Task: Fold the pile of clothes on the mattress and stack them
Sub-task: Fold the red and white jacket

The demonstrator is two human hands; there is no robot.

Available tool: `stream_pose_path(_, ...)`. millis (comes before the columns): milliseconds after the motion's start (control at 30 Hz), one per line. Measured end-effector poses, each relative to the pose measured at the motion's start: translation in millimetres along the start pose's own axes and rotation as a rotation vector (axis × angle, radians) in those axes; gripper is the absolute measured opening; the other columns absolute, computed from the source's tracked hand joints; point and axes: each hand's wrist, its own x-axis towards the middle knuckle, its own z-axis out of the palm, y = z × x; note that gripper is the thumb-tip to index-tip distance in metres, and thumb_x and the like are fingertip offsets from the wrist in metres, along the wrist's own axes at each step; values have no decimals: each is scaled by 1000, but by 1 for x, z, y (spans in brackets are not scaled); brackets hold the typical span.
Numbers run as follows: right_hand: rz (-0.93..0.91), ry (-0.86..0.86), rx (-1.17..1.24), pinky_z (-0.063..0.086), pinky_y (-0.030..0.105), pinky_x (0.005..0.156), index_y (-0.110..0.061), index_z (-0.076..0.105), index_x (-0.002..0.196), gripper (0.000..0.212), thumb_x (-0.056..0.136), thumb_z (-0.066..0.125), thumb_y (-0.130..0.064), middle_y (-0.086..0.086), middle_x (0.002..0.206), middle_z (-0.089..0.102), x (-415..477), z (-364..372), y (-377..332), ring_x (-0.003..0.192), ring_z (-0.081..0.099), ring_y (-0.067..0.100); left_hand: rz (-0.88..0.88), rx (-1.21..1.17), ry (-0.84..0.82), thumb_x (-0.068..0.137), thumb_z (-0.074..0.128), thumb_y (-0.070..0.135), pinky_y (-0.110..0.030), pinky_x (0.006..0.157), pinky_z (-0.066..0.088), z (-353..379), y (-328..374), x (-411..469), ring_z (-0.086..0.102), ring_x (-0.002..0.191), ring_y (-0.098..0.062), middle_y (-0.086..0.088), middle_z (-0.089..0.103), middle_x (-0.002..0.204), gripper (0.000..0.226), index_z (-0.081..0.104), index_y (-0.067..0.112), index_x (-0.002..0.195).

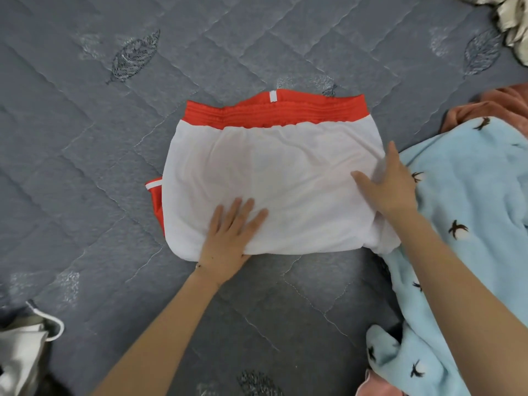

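A pair of red shorts with a white lining [274, 181] lies folded flat in the middle of the grey quilted mattress [85, 167], its red waistband at the far edge. My left hand [228, 232] presses flat on the near left part of the white fabric, fingers straight. My right hand [388, 184] rests flat on the right edge of the shorts, fingers spread. A light blue garment with black bird prints [468, 195] lies crumpled just right of the shorts, under my right forearm.
An orange-pink garment [497, 107] lies behind the blue one at the right edge. Cream satin cloth [514, 21] sits at the top right corner. A pale silky garment [23, 350] lies at the bottom left. Pink fabric [374, 388] shows at the bottom right.
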Motion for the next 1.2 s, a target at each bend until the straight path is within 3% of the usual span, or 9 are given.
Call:
stream_pose_path(133, 93, -58, 58, 30, 44, 110, -13, 25, 149, 89, 82, 69, -51, 12, 146, 42, -2, 0, -1, 135, 35, 36, 27, -5, 77, 58, 72, -10, -62, 109, 29, 0, -10, -3, 42, 135, -36, -12, 48, 145, 89, 47, 16, 140)
stream_pose_path(300, 134, -88, 256, 39, 29, 78, -5, 56, 121, 52, 82, 74, -35, 7, 115, 62, -17, -2, -11, 102, 56, 23, 70, -6, 22, 52, 75, -13, -64, 105, 32, 1, -17, -13, 46, 131, -37, -10, 52, 141, 97, 42, 18, 138)
stream_pose_path(467, 196, -175, 381, 46, 32, 78, -11, 64, 107, 37, 80, 77, -32, 2, 101, 65, -58, -5, -6, 92, 60, 21, 112, -33, -49, 53, 75, -13, -53, 111, 18, -4, -24, -52, 35, 136, -31, -9, 47, 145, 100, 39, 19, 141)
stream_pose_path(600, 258, -410, 480, 50, 30, 74, -13, 66, 99, 25, 80, 78, -22, 4, 97, 67, -111, -4, 5, 85, 64, 19, 164, -19, -143, 45, 76, -13, -47, 113, 8, -9, -22, -108, 31, 136, -31, -9, 47, 145, 110, 37, 20, 143)
stream_pose_path(733, 276, -476, 463, 48, 27, 71, -18, 64, 101, 25, 82, 77, -26, 0, 99, 66, -158, 9, 19, 84, 62, 15, 167, 29, -217, 60, 87, 24, -60, 110, 23, -9, -3, -159, 38, 137, -35, -12, 43, 148, 100, 35, 19, 145)
stream_pose_path(833, 229, -360, 493, 50, 41, 93, -20, 62, 118, 40, 82, 76, -30, -1, 115, 66, -178, 23, 28, 105, 61, 21, 68, 1, -211, 86, 45, 67, -61, 111, 18, -5, 26, -170, 21, 145, -31, -13, 29, 156, 83, 20, 23, 153)
stream_pose_path(1000, 199, -378, 649, 49, 37, 96, -25, 54, 132, 54, 83, 74, -35, -7, 125, 63, -185, 25, 32, 113, 60, 14, -39, -149, -187, 84, 31, 77, -57, 114, 14, 4, 100, -142, 17, 146, -31, -9, 24, 158, 86, 21, 27, 152)
stream_pose_path(1100, 262, -423, 782, 52, 39, 94, -22, 55, 131, 48, 86, 72, -24, -2, 122, 66, -182, 25, 32, 109, 64, 17, 15, -185, -137, 77, 43, 78, -61, 113, 22, 8, 136, -125, 17, 146, -29, -6, 23, 158, 93, 19, 28, 152)
stream_pose_path(1200, 340, -464, 920, 57, 30, 77, -19, 59, 122, 34, 90, 65, -11, 3, 112, 70, -181, 21, 23, 97, 70, 17, 3, -227, -20, 67, 59, 77, -61, 113, 21, 8, 167, -114, 18, 146, -30, -8, 21, 159, 107, 17, 28, 152)
